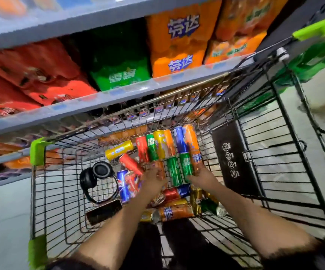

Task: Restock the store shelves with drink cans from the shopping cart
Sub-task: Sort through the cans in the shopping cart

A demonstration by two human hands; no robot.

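Observation:
Several slim drink cans, red, green, orange, yellow and blue, lie loose in the wire shopping cart (41,191). Both my arms reach down into it. My left hand (152,181) lies over an orange can (159,167) among the red cans (130,164); motion blur hides whether its fingers close on the can. My right hand (201,177) grips the lower end of a green can (186,165), with a tall orange can (193,147) right beside its fingers. Another green can (174,170) lies between my hands.
Black headphones (97,176) and a phone (104,211) lie in the cart's left half. Grey shelves (118,96) just beyond the cart hold red, green and orange drink packs (179,43). A black folded child-seat flap (233,158) closes the cart's right side.

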